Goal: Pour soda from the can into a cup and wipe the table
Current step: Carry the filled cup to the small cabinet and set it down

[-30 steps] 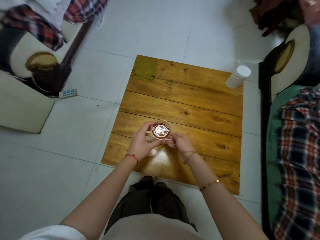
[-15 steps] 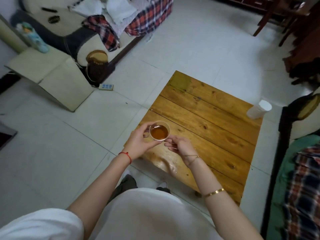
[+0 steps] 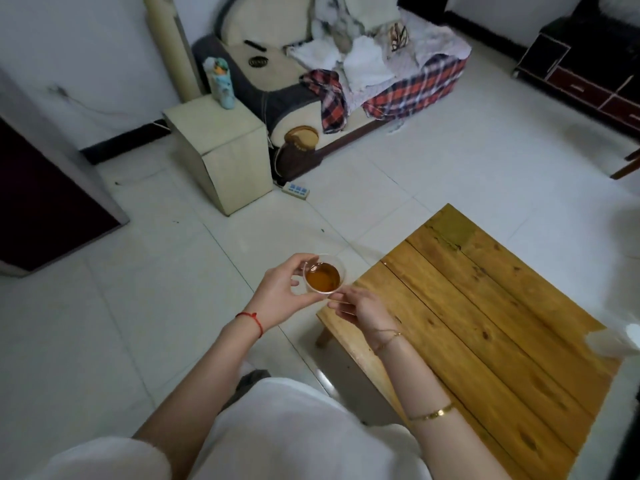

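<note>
While my left hand (image 3: 282, 292) curls round the cup (image 3: 323, 277) and my right hand (image 3: 360, 311) pinches its handle, I've carried it off the table (image 3: 485, 323), over the floor. Soda's poured; wiping likely next, no cloth in view.

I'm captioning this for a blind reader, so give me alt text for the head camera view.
A person's left hand grips a small clear cup of amber liquid, held beyond the corner of a low wooden table, while the right hand touches its lower edge. Behind, on a white tiled floor, stand a sofa and a small cabinet.
</note>
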